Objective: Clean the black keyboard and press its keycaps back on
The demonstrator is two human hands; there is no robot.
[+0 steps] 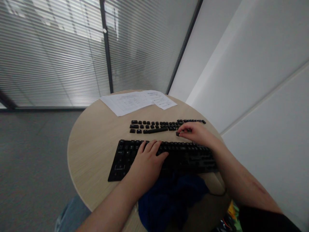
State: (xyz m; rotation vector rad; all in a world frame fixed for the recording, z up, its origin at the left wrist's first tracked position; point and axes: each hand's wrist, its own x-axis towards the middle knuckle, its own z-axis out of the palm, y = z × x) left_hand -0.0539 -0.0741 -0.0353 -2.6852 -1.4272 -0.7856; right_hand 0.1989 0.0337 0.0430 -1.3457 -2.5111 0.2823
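Note:
A black keyboard (135,154) lies across the table, with part of its surface bare of keycaps toward the middle and right. My left hand (147,161) rests on its left half, fingers stretched over the keys and thumb apart. Beyond the keyboard, loose black keycaps (147,126) are laid out in rows, a long space bar (156,130) among them. My right hand (193,132) is at the right end of the nearest row. Its thumb and fingertips pinch a small black keycap (177,133) at the tabletop.
Printed paper sheets (130,101) lie at the far side of the round wooden table (84,145). A dark blue cloth (169,199) is bunched at the near edge, with a black cable (217,194) beside it. A white wall (265,80) stands close on the right.

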